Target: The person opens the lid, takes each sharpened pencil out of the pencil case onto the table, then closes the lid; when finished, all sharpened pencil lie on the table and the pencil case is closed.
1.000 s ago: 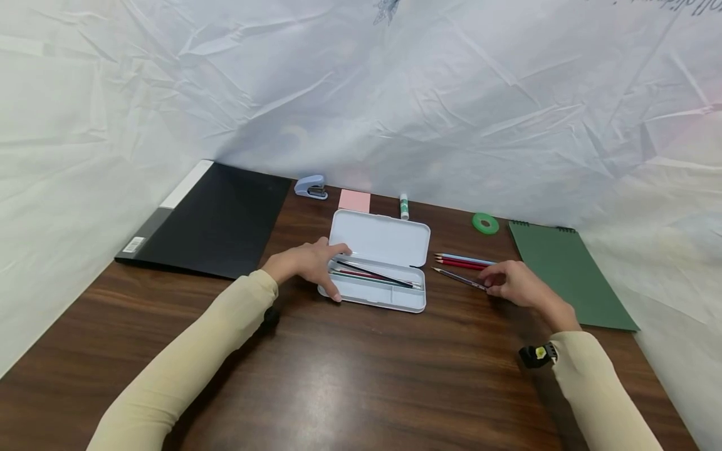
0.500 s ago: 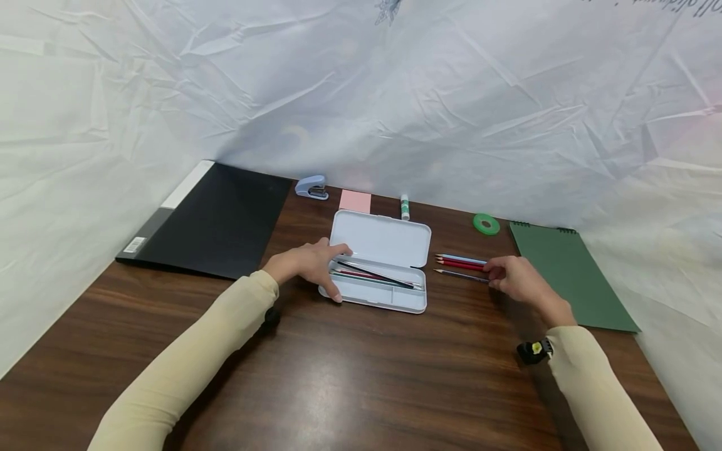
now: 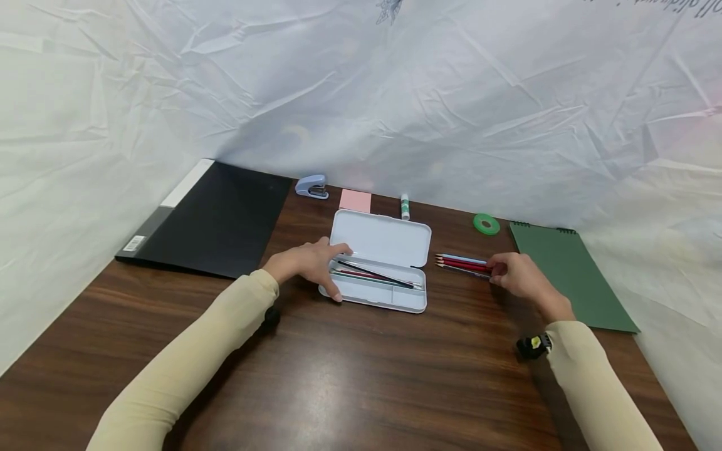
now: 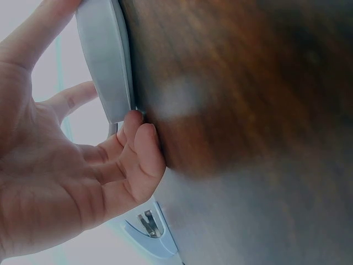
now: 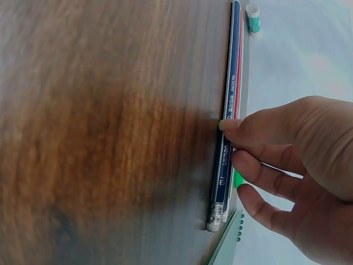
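A white pencil case (image 3: 380, 238) stands with its lid up at mid-table. Several slim pencils, one of them a black pencil (image 3: 372, 274), lie inside it. My left hand (image 3: 307, 260) holds the case's left end, thumb at the front side and forefinger by the hinge. To the right of the case, my right hand (image 3: 520, 274) pinches a dark blue pencil (image 5: 234, 72) near its eraser end, between thumb and fingers. Against it lie red pencils (image 3: 459, 263) and a light blue pencil (image 3: 462, 257), tips pointing left; the hand hides their right ends.
A black folder (image 3: 220, 219) lies at the left, a green spiral notebook (image 3: 570, 275) at the right. Along the back are a stapler (image 3: 311, 186), pink sticky notes (image 3: 355, 200), a glue stick (image 3: 404, 207) and a green tape roll (image 3: 486, 223). White sheeting (image 3: 361, 94) hangs behind.
My right hand has shifted slightly away from me, bringing the dark blue pencil from an angled spot apart to lie alongside the red pencils. My left hand has stayed on the case.
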Motion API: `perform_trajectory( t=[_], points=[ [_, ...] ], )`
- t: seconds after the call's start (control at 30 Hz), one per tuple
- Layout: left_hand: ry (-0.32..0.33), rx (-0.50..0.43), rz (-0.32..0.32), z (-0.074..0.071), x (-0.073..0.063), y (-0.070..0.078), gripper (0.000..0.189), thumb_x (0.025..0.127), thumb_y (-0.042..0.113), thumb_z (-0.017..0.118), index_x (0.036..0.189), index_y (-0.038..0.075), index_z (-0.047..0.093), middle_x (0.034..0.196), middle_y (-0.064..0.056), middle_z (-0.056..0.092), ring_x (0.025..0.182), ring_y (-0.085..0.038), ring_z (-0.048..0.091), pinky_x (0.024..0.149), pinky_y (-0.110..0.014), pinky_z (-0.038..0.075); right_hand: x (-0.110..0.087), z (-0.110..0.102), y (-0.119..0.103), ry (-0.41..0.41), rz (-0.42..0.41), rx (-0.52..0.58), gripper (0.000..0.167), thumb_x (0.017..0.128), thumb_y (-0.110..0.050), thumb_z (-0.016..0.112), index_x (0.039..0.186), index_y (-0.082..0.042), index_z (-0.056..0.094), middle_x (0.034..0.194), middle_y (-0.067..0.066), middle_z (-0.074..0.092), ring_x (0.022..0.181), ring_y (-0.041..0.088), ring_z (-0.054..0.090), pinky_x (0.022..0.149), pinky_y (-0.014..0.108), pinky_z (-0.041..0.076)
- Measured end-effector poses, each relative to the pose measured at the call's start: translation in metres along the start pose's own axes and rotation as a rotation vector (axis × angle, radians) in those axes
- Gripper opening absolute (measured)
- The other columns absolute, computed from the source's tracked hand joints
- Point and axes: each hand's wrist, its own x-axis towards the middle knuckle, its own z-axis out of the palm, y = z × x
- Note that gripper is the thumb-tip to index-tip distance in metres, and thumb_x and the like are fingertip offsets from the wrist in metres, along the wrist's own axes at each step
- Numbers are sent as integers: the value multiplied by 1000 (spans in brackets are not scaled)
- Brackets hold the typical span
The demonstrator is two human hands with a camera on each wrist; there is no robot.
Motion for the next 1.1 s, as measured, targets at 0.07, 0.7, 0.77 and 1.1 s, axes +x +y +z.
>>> perform_trajectory(
  t=[0.07, 0.7, 0.77, 1.1],
  points=[
    [0, 1, 1, 0, 0, 0, 100, 71, 50, 88, 153, 31, 34, 146, -20, 36, 117, -36, 49, 99, -53, 45, 1, 0, 1, 3, -2, -7, 21, 88, 5, 63, 109, 7, 67, 84, 10, 69, 77, 23, 65, 64, 38, 51],
    [-3, -7, -7, 0, 0, 0, 100, 70, 50, 88, 153, 32, 34, 146, -19, 36, 120, -36, 47, 100, -54, 44, 7, -1, 3, 20, 14, -56, 23, 89, 1, 67, 111, 6, 67, 85, 12, 69, 76, 24, 63, 63, 39, 50],
    [-2, -5, -6, 0, 0, 1, 100, 70, 50, 88, 153, 32, 34, 146, -19, 36, 119, -36, 47, 100, -54, 44, 7, -1, 3, 21, 20, -55, 24, 89, 0, 67, 112, 6, 67, 86, 13, 70, 76, 24, 63, 63, 38, 49],
    [0, 2, -10, 0, 0, 1, 100, 70, 50, 88, 153, 31, 34, 145, -20, 36, 119, -36, 47, 100, -54, 44, 7, -1, 2, 31, 44, -66, 26, 89, -3, 68, 113, 6, 66, 88, 15, 69, 77, 26, 63, 64, 40, 50]
  ],
)
